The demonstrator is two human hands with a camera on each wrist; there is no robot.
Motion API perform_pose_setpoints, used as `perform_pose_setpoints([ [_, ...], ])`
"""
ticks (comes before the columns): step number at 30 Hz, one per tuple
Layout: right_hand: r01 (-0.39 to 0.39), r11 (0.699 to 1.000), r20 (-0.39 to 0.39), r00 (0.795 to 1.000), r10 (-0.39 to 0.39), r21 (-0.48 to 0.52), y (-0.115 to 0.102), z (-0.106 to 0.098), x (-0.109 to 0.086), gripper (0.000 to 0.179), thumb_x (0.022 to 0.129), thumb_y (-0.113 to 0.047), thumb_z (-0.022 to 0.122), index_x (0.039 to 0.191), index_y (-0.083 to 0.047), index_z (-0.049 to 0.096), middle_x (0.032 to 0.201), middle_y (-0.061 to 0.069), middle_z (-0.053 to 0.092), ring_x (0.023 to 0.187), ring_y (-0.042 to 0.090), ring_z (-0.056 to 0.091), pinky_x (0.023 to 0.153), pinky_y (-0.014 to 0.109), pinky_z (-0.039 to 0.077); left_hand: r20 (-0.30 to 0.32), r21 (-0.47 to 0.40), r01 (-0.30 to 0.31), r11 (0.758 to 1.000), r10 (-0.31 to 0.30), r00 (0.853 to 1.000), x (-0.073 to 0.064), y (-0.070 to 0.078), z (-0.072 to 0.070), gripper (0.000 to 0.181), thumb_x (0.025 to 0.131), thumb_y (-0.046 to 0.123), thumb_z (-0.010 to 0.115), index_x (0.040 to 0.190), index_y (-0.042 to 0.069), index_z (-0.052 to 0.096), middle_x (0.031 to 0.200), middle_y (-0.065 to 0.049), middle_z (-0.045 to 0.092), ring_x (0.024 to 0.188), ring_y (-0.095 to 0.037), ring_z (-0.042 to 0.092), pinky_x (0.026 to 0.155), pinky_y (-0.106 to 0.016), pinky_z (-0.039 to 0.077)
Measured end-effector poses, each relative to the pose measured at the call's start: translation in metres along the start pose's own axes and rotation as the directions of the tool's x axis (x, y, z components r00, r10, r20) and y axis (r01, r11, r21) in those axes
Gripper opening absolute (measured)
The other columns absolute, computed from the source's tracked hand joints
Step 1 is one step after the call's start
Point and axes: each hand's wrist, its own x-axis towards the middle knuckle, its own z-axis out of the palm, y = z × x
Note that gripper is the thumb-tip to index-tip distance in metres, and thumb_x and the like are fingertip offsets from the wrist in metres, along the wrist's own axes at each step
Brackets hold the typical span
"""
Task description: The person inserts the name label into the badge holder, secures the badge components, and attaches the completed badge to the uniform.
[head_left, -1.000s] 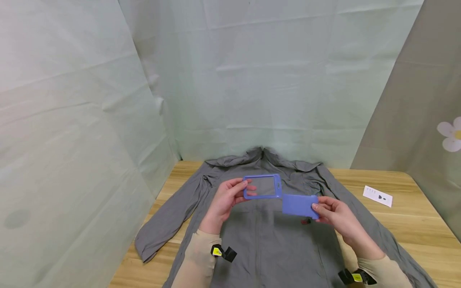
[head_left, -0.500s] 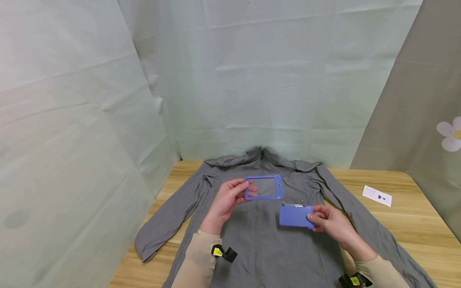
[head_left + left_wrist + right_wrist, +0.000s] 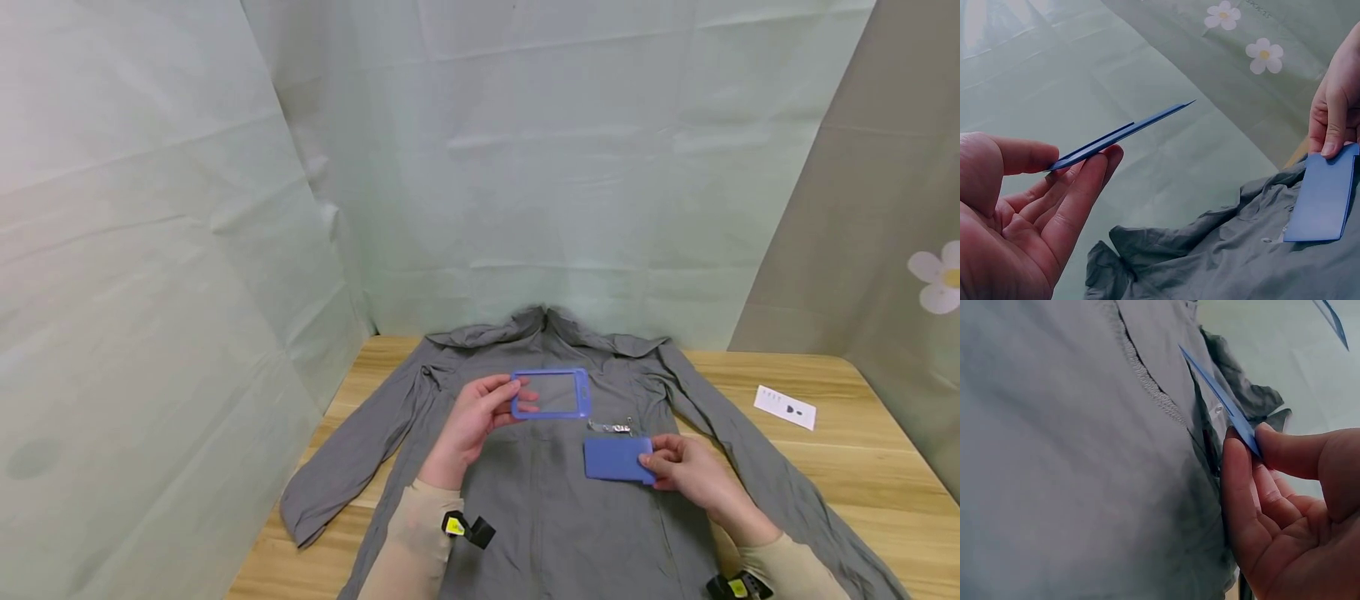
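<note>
My left hand [image 3: 476, 421] pinches one end of a blue card-holder frame [image 3: 551, 416] between thumb and fingers. It is held level above the jacket, with a slot at its right end. Edge-on in the left wrist view, the frame [image 3: 1116, 132] looks thin. My right hand [image 3: 696, 473] pinches the right end of a flat blue rectangular panel [image 3: 613, 459], apart from the frame and lower. A small silvery piece [image 3: 611, 427], perhaps a pin or chain, shows on the jacket just beyond the panel; its kind is too small to tell.
A grey zip jacket [image 3: 517, 492] lies spread over the wooden table [image 3: 885, 475], sleeves out to both sides. A white card [image 3: 785, 408] with dark marks lies to the right of it. Pale cloth sheets [image 3: 525, 167] hang behind and at the left.
My right hand has lowered the blue panel toward me and tilted it, drawing it away from the frame; the silvery piece came into sight. The left hand and frame shifted only slightly.
</note>
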Motion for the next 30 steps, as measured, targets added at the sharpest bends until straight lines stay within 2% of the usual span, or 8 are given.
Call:
perform_pose_setpoints([
  [10,-0.006,1.0,-0.026,1.0,0.006,-0.014,0.0016,0.0022,-0.0003,0.042,0.101,-0.011,0.075,0.126,0.018,0.06,0.093,0.008,0.072,0.082,0.02,0.069,0.07,0.033,0.064,0.002,-0.004,0.002,1.0,-0.002,1.0,-0.0008,-0.0012,0.0,0.032,0.109,0.017,0.065,0.13,-0.008,0.069,0.105,-0.01,0.081,0.094,-0.021,0.08,0.089,-0.036,0.063],
  [20,0.007,0.991,-0.103,0.994,-0.021,-0.137,0.0014,0.0065,0.0011,0.041,0.096,-0.012,0.082,0.119,0.018,0.067,0.091,0.013,0.076,0.068,0.022,0.072,0.061,0.033,0.063,0.007,0.014,-0.002,1.0,0.002,1.0,0.0003,-0.0026,-0.0007,0.035,0.108,0.018,0.066,0.132,-0.009,0.068,0.106,-0.01,0.081,0.094,-0.021,0.08,0.089,-0.036,0.064],
  [30,0.032,0.959,-0.129,0.989,-0.071,-0.281,-0.0008,0.0046,0.0005,0.042,0.092,-0.022,0.086,0.113,0.012,0.073,0.084,0.007,0.076,0.063,0.018,0.069,0.057,0.032,0.059,0.01,0.015,-0.005,1.0,0.005,1.0,0.0004,-0.0015,0.001,0.037,0.108,0.019,0.067,0.133,-0.009,0.068,0.107,-0.011,0.081,0.094,-0.02,0.08,0.09,-0.036,0.063],
])
